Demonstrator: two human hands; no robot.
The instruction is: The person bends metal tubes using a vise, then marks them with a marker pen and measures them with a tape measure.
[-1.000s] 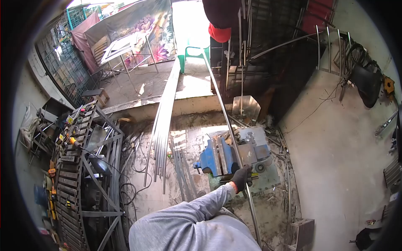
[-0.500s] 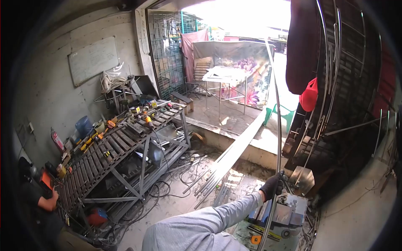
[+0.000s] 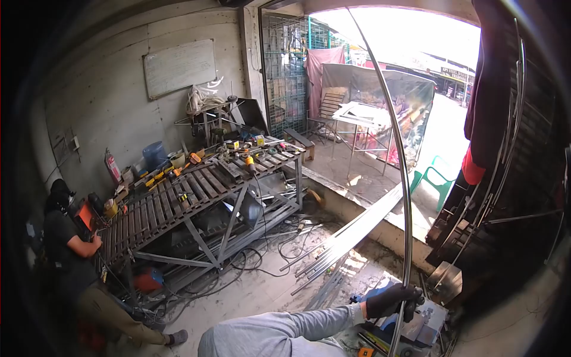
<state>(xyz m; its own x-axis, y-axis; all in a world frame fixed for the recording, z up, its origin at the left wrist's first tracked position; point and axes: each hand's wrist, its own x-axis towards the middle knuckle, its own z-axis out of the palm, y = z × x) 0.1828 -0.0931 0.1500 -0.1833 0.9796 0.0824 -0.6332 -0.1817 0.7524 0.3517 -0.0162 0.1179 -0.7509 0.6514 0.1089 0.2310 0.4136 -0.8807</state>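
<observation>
My left hand, in a black glove below a grey sleeve, is closed around a long, thin, shiny metal tube. The tube stands upright and looks curved through the wide lens. Its top reaches the bright opening, and its lower end runs out at the bottom edge. Below and beside the hand sits a blue and grey machine, partly hidden by the hand and tube. An orange tape measure lies near the bottom edge. My right hand is out of view.
Long metal tubes lie over the concrete step. A slatted metal workbench holding tools stands left, with cables on the floor. A co-worker is at its near end. A green chair stands outside; more bars lean right.
The view has swung right, so the room appears shifted. My left hand still grips the tube, now lower in the picture. More of the co-worker shows.
</observation>
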